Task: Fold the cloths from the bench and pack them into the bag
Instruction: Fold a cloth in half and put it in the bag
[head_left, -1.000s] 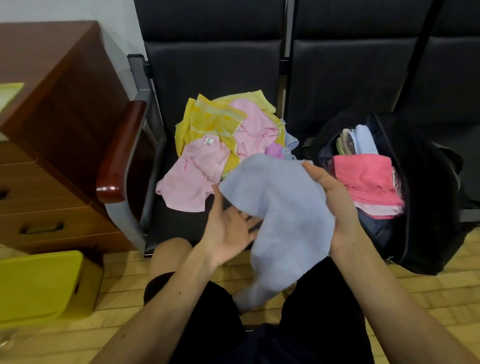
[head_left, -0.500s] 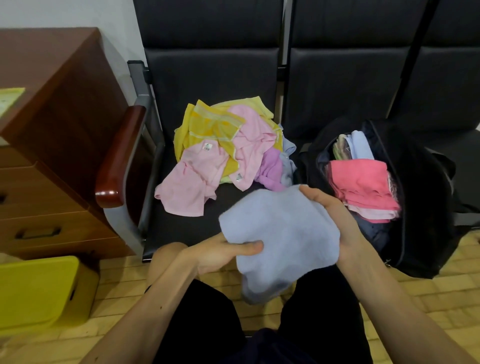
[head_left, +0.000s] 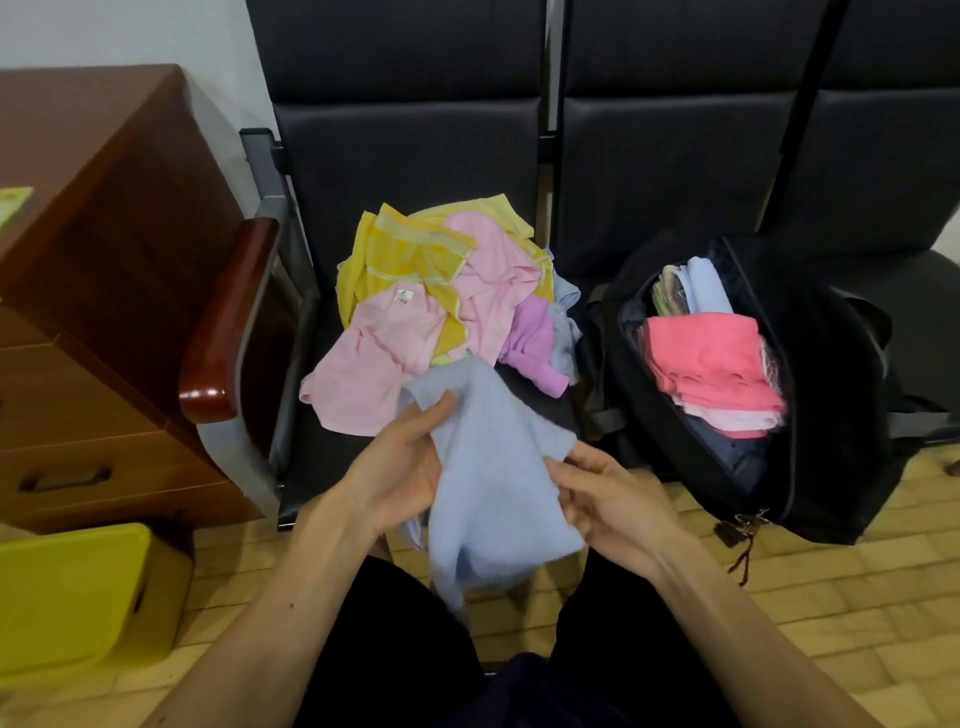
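A light blue cloth (head_left: 491, 483) hangs between my hands above my lap. My left hand (head_left: 400, 462) holds its upper left part, thumb lying over the fabric. My right hand (head_left: 608, 501) pinches its right edge lower down. A heap of pink, yellow and purple cloths (head_left: 441, 306) lies on the black bench seat (head_left: 415, 171). To the right stands an open black bag (head_left: 831, 415) with folded pink and pale cloths (head_left: 711, 364) stacked inside.
A wooden drawer cabinet (head_left: 104, 291) stands at the left beside the bench's brown armrest (head_left: 228, 322). A yellow box (head_left: 78, 597) sits on the tiled floor at lower left. My dark-clad legs fill the bottom middle.
My left hand moved up onto the cloth's upper part. My right hand dropped from the top corner to the right edge. The cloth now hangs longer and narrower.
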